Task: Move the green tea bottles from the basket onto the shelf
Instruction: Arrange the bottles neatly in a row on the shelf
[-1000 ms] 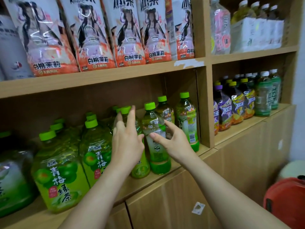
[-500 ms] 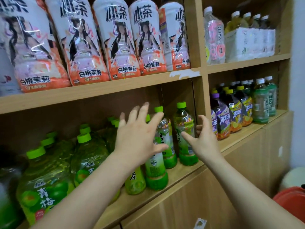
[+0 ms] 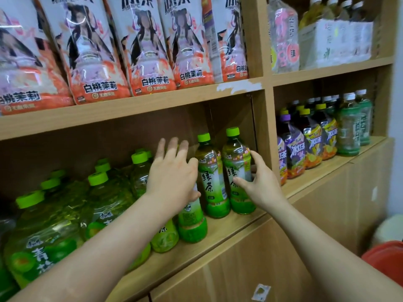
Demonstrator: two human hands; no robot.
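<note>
Green tea bottles: at least four are standing upright on the middle shelf, caps up, crowding the right end of its left compartment.
Back pair: the rightmost bottle is sitting close to the wooden divider, and the second bottle is standing right beside it, labels facing out.
Front pair: the front bottle is standing nearer the shelf edge with its top hidden, and a fourth bottle is peeking out just to its left, mostly behind the forearm.
Right hand: it is curling round the rightmost bottle, thumb lying across the label and fingers wrapping the far side. It looks like a settling or straightening grip.
Left hand: it is spreading wide, fingers straight and blurred, in front of the front bottle's upper half. Whether the thumb is touching that bottle, I cannot tell.
Progress: the task looks well under way, since these bottles are on the shelf and only tidying seems to be going on here.
Basket: a red-orange rim is showing at the lower right and may be it. Its contents are out of view, so what is left to move cannot be told.
Neighbours: big green jugs are filling the left, peach tea packs are leaning above, and purple-labelled bottles are lining the next compartment.
</note>
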